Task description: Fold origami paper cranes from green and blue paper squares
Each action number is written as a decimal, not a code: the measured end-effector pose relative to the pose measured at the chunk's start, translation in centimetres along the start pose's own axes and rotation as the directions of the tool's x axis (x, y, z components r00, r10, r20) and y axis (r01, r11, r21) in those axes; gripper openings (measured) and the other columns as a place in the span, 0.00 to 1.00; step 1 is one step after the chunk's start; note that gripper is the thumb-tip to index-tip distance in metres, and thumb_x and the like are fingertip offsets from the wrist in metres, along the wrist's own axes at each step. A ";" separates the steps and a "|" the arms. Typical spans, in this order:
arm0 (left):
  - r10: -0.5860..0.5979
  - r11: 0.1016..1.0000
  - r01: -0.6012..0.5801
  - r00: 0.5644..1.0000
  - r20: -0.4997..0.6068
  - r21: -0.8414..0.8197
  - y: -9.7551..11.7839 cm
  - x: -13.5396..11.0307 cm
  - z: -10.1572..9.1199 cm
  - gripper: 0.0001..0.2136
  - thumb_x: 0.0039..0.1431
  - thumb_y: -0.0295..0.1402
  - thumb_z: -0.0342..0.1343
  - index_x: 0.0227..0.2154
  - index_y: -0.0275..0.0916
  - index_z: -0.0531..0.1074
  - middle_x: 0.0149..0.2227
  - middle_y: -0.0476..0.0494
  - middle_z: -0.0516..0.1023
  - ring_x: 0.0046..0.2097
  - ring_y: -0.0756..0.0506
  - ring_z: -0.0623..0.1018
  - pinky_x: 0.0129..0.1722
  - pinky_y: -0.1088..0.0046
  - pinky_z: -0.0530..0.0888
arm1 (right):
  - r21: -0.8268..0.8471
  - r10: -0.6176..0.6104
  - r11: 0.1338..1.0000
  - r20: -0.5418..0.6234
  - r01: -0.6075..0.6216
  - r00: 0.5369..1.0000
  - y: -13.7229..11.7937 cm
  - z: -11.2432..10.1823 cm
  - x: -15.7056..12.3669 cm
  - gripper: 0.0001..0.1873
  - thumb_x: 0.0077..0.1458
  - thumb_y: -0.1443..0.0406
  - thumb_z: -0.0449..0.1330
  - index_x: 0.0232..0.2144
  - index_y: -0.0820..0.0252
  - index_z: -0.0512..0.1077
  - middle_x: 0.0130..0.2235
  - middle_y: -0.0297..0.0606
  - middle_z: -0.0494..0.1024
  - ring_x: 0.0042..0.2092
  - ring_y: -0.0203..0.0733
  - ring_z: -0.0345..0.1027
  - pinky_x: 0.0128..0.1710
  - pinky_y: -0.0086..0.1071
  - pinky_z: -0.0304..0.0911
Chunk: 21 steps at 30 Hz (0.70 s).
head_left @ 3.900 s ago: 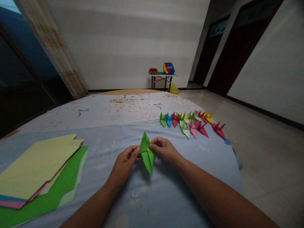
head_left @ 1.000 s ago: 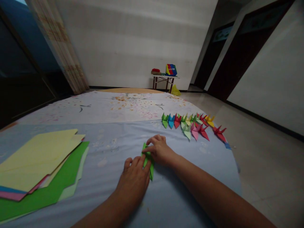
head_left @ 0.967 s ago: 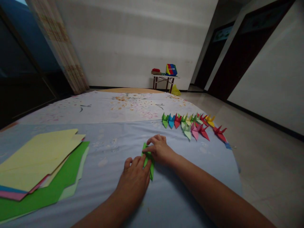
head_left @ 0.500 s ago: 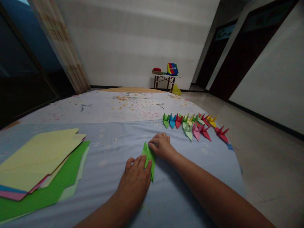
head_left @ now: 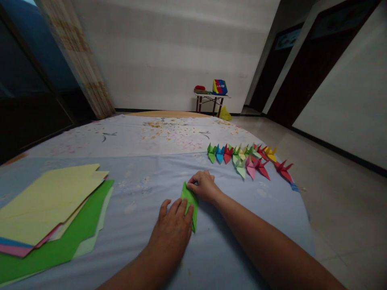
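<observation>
A narrow, diamond-shaped piece of folded green paper (head_left: 191,197) lies on the blue part of the tablecloth, its long points toward and away from me. My left hand (head_left: 172,223) rests on its lower left side, thumb and fingertips holding the paper against the table. At the upper right edge, my right hand (head_left: 204,186) has thumb and index finger pinched together on the paper. Part of the fold is hidden under my fingers. Beyond my right hand stand several folded paper cranes (head_left: 250,167) in green, blue, red, pink and yellow.
To my left lies a stack of coloured paper sheets (head_left: 51,193), yellow on top and green below. A blue item (head_left: 294,187) sits at the table's right edge. Against the far wall, a small table (head_left: 211,96) holds a colourful box (head_left: 219,87).
My right hand has shifted slightly left, and its thumb and index finger have closed at the paper's upper edge. My left hand stays nearly in place.
</observation>
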<state>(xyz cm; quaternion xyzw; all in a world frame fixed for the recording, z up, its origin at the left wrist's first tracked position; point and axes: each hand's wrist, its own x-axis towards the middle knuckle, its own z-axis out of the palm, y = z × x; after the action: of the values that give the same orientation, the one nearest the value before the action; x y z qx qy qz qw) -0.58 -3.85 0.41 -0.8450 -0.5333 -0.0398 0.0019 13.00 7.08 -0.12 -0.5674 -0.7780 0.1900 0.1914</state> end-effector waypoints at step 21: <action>0.011 1.000 -0.012 0.999 -0.044 -0.010 0.0 0.1 0.0 0.17 0.58 0.25 0.46 0.50 0.40 0.67 0.50 0.39 0.72 0.53 0.41 0.69 0.56 0.51 0.54 | 0.042 -0.084 0.995 -0.118 0.090 0.989 -0.4 0.2 -0.8 0.20 0.50 0.54 0.58 0.45 0.54 0.69 0.46 0.40 0.69 0.51 0.47 0.53 0.49 0.40 0.48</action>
<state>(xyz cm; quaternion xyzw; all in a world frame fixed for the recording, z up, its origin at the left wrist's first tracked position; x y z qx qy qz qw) -0.55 -3.75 0.43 -0.8470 -0.5280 -0.0609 0.0094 12.79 6.16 -0.14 -0.5385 -0.7848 0.1664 0.2578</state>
